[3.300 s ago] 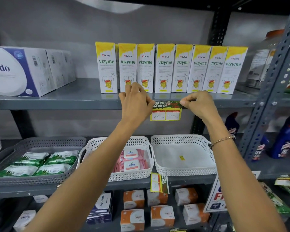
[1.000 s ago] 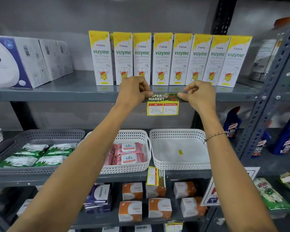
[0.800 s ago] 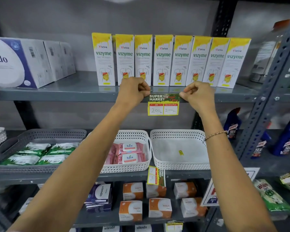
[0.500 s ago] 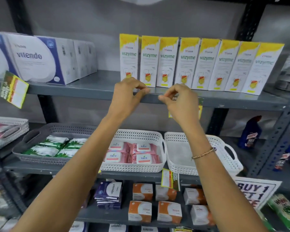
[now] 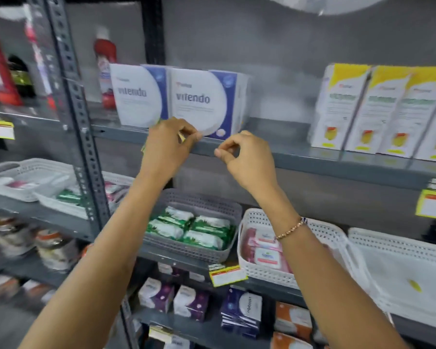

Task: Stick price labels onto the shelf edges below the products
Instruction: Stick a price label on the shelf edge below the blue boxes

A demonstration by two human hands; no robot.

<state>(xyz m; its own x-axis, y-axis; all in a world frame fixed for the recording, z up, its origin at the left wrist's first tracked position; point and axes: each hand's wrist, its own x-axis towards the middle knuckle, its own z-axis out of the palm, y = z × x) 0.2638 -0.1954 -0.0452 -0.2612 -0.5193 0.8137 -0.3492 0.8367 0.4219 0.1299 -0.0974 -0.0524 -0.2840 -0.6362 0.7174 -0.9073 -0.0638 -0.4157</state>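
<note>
My left hand (image 5: 168, 149) is pinched on a price label (image 5: 181, 137) at the grey shelf edge (image 5: 312, 162), right below the white and blue Vitendo boxes (image 5: 194, 102). Only thin yellow-green slivers of that label show past my fingers. My right hand (image 5: 248, 158) hovers just to the right at the same edge, thumb and forefinger pinched together with nothing visible between them. Another yellow price label (image 5: 433, 206) hangs from this shelf edge at the far right, below the yellow Vizyme boxes (image 5: 378, 109).
One shelf down stand a grey basket (image 5: 199, 255) of green packs, a white basket (image 5: 267, 275) of pink packs and an empty white basket (image 5: 400, 306). A label (image 5: 227, 274) hangs below them. A perforated steel post (image 5: 81, 122) rises at left, with red bottles (image 5: 0, 71) beyond.
Both hands left the label stuck under the Vizyme boxes and moved left along the shelf edge to the Vitendo boxes. The view swung left with them. My left hand now pinches a label.
</note>
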